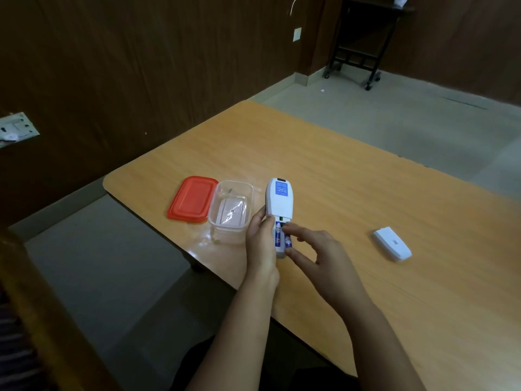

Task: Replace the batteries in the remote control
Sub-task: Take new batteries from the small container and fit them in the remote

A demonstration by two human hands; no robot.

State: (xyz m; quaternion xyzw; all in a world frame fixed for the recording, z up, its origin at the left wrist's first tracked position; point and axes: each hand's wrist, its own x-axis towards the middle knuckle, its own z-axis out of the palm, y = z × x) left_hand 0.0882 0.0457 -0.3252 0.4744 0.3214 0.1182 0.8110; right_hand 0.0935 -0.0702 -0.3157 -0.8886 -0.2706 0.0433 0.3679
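A white remote control [279,203] lies back-up above the wooden table [352,176], gripped along its left side by my left hand [260,241]. Its battery bay is uncovered, and two blue and white batteries [282,235] sit side by side in it. My right hand [315,249] is at the right-hand battery, with the thumb and forefinger tips touching its two ends and the other fingers spread. The white battery cover [392,244] lies by itself on the table to the right.
A clear plastic box [230,211] stands left of the remote, with its red lid [193,199] lying flat beside it. The table's near-left edge runs just below my forearms. A black wheeled stand [361,43] is far back on the floor.
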